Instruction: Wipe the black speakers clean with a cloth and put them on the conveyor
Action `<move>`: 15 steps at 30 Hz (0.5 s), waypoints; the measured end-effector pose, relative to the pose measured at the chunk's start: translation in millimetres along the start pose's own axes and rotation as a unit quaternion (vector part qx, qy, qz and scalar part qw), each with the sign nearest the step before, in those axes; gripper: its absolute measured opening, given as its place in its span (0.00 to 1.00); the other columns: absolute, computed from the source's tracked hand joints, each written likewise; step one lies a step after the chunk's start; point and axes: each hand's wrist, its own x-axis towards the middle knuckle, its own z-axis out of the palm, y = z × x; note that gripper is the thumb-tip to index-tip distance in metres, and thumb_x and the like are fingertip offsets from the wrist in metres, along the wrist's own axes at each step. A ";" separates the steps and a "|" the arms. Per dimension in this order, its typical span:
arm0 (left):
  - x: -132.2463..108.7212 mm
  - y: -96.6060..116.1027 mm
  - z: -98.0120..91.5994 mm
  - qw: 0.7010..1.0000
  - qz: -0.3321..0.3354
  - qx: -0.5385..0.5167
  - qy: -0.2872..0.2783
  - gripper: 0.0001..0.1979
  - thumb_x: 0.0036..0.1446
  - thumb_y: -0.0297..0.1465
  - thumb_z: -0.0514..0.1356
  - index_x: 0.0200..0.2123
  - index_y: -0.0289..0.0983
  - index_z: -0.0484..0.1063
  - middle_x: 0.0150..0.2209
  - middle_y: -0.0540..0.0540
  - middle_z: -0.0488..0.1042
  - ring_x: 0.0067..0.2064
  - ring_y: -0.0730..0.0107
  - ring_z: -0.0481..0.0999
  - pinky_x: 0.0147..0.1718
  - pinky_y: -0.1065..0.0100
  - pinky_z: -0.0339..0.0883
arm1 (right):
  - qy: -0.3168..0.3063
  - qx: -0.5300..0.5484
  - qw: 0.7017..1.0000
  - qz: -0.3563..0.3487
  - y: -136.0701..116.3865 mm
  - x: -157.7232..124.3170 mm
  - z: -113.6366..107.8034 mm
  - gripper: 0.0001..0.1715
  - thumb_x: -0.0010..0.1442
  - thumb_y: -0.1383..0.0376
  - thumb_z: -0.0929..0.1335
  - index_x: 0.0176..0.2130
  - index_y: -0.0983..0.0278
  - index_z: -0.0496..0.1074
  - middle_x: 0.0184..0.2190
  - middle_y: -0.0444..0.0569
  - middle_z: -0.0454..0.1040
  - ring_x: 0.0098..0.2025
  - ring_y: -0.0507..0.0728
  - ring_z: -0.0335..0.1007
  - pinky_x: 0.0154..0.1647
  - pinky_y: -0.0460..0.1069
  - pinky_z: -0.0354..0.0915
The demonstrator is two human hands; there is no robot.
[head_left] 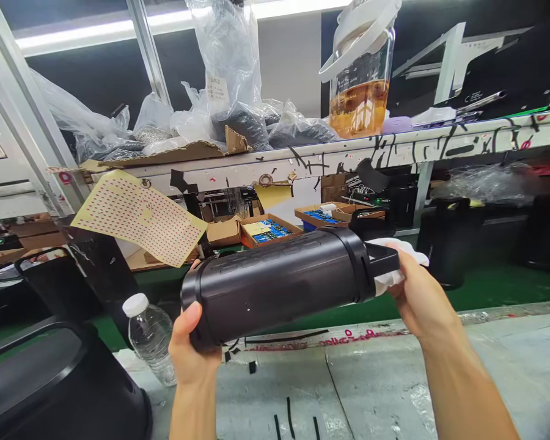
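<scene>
A black cylindrical casing with a handle [279, 284] is held up over the workbench, lying sideways and tilted slightly up to the right. My left hand [192, 336] grips its left end, thumb on the near side and the other fingers mostly hidden behind. At the other end, my right hand [415, 293] is closed around the handle area with a white cloth or tissue [387, 281] bunched in it. A similar black casing [64, 379] with a handle stands at the lower left. Between it and my left hand is a clear plastic bottle [149, 333] with a white cap.
Above, a shelf [275, 162] carries plastic bags of dark parts [238, 116] and a glass jug of amber liquid [360, 104]. A yellow sticker sheet [140, 217] hangs from it. Cardboard boxes with blue parts [270, 229] lie behind. Black strips [289, 417] lie on the bench.
</scene>
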 end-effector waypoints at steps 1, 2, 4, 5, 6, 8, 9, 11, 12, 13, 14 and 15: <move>1.0 -1.0 -2.8 1.000 0.013 -0.001 -0.023 0.29 0.38 0.39 0.65 0.48 0.44 0.74 0.41 0.49 0.80 0.42 0.57 0.79 0.32 0.67 0.75 | 0.003 0.007 1.000 0.018 -0.6 -0.1 -0.5 0.16 0.41 0.56 0.70 0.32 0.60 0.74 0.26 0.39 0.73 0.32 0.51 0.72 0.23 0.40 0.63; 1.8 -1.9 -5.6 0.998 0.031 -0.004 -0.048 0.30 0.38 0.39 0.65 0.50 0.44 0.73 0.43 0.48 0.79 0.43 0.55 0.79 0.33 0.65 0.76 | 0.006 0.014 0.999 0.035 -1.3 0.0 -1.0 0.15 0.41 0.56 0.71 0.31 0.60 0.74 0.24 0.38 0.72 0.29 0.50 0.71 0.21 0.40 0.63; 2.5 -3.1 -10.8 0.991 0.069 -0.010 -0.114 0.33 0.39 0.38 0.65 0.53 0.43 0.71 0.47 0.46 0.77 0.45 0.52 0.79 0.36 0.62 0.76 | 0.006 0.025 0.997 0.067 -2.2 0.3 -1.7 0.16 0.38 0.56 0.72 0.30 0.60 0.74 0.22 0.38 0.71 0.25 0.50 0.69 0.18 0.40 0.61; 2.6 -3.2 -12.9 0.984 0.089 -0.011 -0.151 0.35 0.39 0.37 0.66 0.55 0.43 0.70 0.49 0.45 0.76 0.47 0.50 0.78 0.38 0.60 0.76 | 0.001 0.030 0.996 0.080 -2.2 0.5 -1.7 0.17 0.36 0.57 0.74 0.29 0.61 0.74 0.22 0.38 0.71 0.24 0.50 0.67 0.17 0.41 0.60; 2.6 -3.0 -14.6 0.977 0.109 -0.008 -0.184 0.36 0.39 0.37 0.67 0.56 0.43 0.69 0.51 0.44 0.75 0.49 0.49 0.77 0.41 0.58 0.75 | -0.008 0.035 0.995 0.091 -1.6 0.7 -1.2 0.18 0.34 0.59 0.74 0.29 0.62 0.74 0.22 0.38 0.71 0.22 0.50 0.66 0.16 0.41 0.60; 2.2 -1.9 -16.1 0.961 0.159 0.007 -0.228 0.41 0.36 0.39 0.69 0.58 0.42 0.67 0.55 0.43 0.72 0.54 0.46 0.73 0.48 0.57 0.72 | -0.025 0.049 0.993 0.103 1.4 1.1 1.0 0.18 0.29 0.64 0.75 0.26 0.63 0.72 0.21 0.39 0.70 0.21 0.49 0.63 0.16 0.42 0.61; 1.8 -1.1 -16.0 0.953 0.186 0.016 -0.237 0.44 0.35 0.40 0.71 0.59 0.41 0.67 0.56 0.42 0.70 0.56 0.45 0.71 0.51 0.56 0.70 | -0.031 0.059 0.993 0.101 3.8 1.3 2.8 0.17 0.27 0.66 0.74 0.24 0.64 0.70 0.20 0.38 0.69 0.20 0.48 0.61 0.16 0.42 0.60; 0.3 0.1 -14.1 0.939 0.238 0.032 -0.248 0.49 0.33 0.44 0.72 0.61 0.41 0.65 0.57 0.41 0.69 0.58 0.43 0.69 0.55 0.54 0.66 | -0.034 0.087 0.992 0.084 9.4 1.7 7.1 0.16 0.26 0.69 0.72 0.20 0.64 0.64 0.19 0.36 0.64 0.20 0.46 0.56 0.16 0.41 0.59; -0.7 0.1 -12.7 0.931 0.261 0.037 -0.254 0.49 0.33 0.45 0.72 0.61 0.41 0.64 0.57 0.40 0.69 0.58 0.42 0.68 0.57 0.53 0.64 | -0.032 0.101 0.992 0.071 12.1 2.1 9.2 0.16 0.26 0.70 0.71 0.19 0.64 0.62 0.18 0.36 0.61 0.20 0.45 0.53 0.16 0.40 0.57; -1.8 -0.4 -11.4 0.924 0.280 0.044 -0.256 0.49 0.34 0.46 0.72 0.61 0.41 0.64 0.58 0.40 0.68 0.59 0.42 0.68 0.58 0.51 0.62 | -0.029 0.112 0.992 0.057 14.5 2.7 11.0 0.16 0.26 0.70 0.70 0.19 0.63 0.60 0.18 0.36 0.60 0.20 0.45 0.52 0.16 0.40 0.56; -2.8 -1.7 -10.4 0.921 0.291 0.050 -0.256 0.48 0.35 0.46 0.72 0.61 0.42 0.64 0.59 0.40 0.68 0.59 0.42 0.67 0.59 0.51 0.61 | -0.024 0.120 0.992 0.040 16.5 3.5 12.5 0.16 0.27 0.69 0.70 0.19 0.63 0.59 0.18 0.36 0.58 0.20 0.44 0.50 0.16 0.40 0.55; -3.7 -3.7 -9.8 0.922 0.292 0.053 -0.248 0.46 0.38 0.47 0.71 0.61 0.43 0.65 0.60 0.40 0.67 0.60 0.43 0.67 0.60 0.51 0.60 | -0.019 0.124 0.992 0.020 17.8 4.3 13.4 0.17 0.27 0.69 0.70 0.18 0.63 0.58 0.18 0.36 0.56 0.20 0.44 0.49 0.16 0.40 0.55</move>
